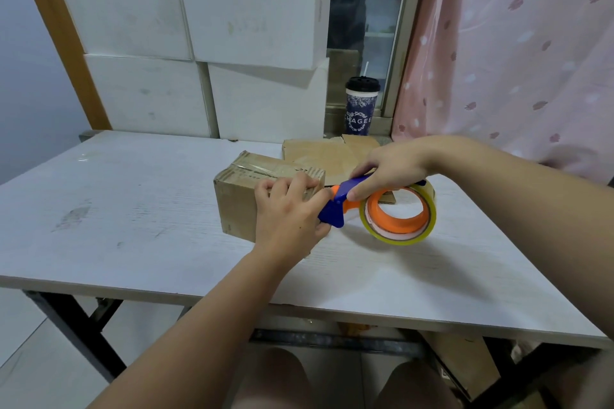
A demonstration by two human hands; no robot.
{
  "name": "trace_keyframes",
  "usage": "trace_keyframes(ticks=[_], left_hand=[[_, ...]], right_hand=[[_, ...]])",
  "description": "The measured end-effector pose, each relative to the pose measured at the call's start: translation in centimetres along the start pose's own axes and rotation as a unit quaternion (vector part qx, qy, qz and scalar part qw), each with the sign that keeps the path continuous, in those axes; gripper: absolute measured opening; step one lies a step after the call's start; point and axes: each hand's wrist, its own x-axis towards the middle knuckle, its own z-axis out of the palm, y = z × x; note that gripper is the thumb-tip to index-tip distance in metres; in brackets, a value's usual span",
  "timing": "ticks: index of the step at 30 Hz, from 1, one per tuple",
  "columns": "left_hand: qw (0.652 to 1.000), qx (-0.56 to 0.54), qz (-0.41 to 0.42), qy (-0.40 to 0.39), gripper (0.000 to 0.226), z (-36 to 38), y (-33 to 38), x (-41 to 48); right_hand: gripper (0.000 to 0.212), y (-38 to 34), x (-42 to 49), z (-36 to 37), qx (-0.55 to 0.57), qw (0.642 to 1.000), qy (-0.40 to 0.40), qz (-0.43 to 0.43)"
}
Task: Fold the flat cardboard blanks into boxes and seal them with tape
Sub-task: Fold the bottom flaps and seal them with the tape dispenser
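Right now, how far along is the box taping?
Done: the small brown cardboard box is folded, with a clear tape strip along its top. In hand: the left hand grips it; the right hand holds the blue-and-orange tape dispenser at its right end. Left: flat brown cardboard blanks behind.

A white table (133, 209) bears a taped cardboard box (234, 206) and flat cardboard blanks (319, 154).

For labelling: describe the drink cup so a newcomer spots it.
Behind the white table, find the window ledge left of the pink curtain. The cup stands upright: dark blue, white print, black lid, straw, unlike the brown cardboard nearby.
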Motion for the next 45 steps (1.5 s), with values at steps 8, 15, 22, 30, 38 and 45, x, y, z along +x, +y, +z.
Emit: trace_keyframes(ticks=[8,15,22,30,38,45], left_hand=[[1.000,-0.003,0.001,-0.019,0.038,-0.5,-0.1,0.3],[0.998,-0.011,-0.024,-0.063,0.043,-0.9,0.2,0.6],[0.991,-0.010,-0.022,-0.131,0.038,-1.6,0.6,0.5],[0.972,-0.075,0.023,-0.221,0.053,-2.5,-1.0,1.3],[0.965,-0.138,0.043,-0.220,0.074,-2.8,-2.2,1.8],[0.950,-0.179,0.017,-0.254,0.080,-3.1,-3.0,3.2]], right_hand=[[0.051,-0.2,0.3,-0.3,0.011,1.000,-0.002,0.008],[0.056,-1.1,0.8,-1.5,0.012,0.997,-0.028,0.064],[0.045,-0.8,1.0,-2.0,0.070,0.987,-0.113,0.094],[0.044,2.9,0.6,-0.5,0.234,0.937,-0.242,0.097],[0.037,5.9,1.1,4.1,0.499,0.814,-0.294,0.043],[0.063,6.0,0.9,7.5,0.662,0.678,-0.320,0.003]])
